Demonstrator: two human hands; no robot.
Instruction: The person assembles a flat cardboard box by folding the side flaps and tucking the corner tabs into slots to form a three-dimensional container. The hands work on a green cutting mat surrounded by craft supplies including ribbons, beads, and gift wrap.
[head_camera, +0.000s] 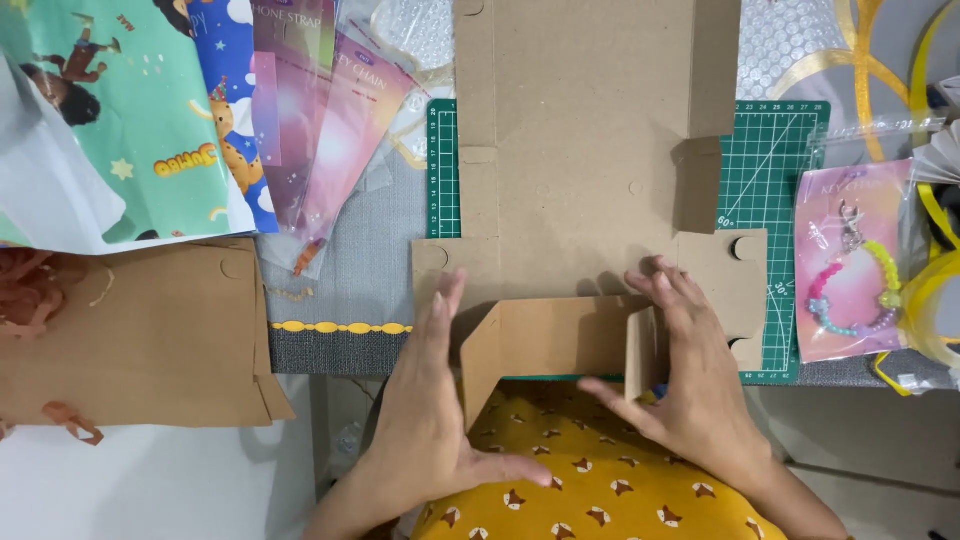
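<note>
- Two hands: left hand, right hand
- One flat cardboard box blank
- One green cutting mat
- One packaged bead bracelet
- One brown envelope

I logged: flat brown cardboard box blank | green white-gridded cutting mat | mustard fox-print fabric | pink packet with multicoloured bead bracelet | teal cartoon-print wrapping paper.
</note>
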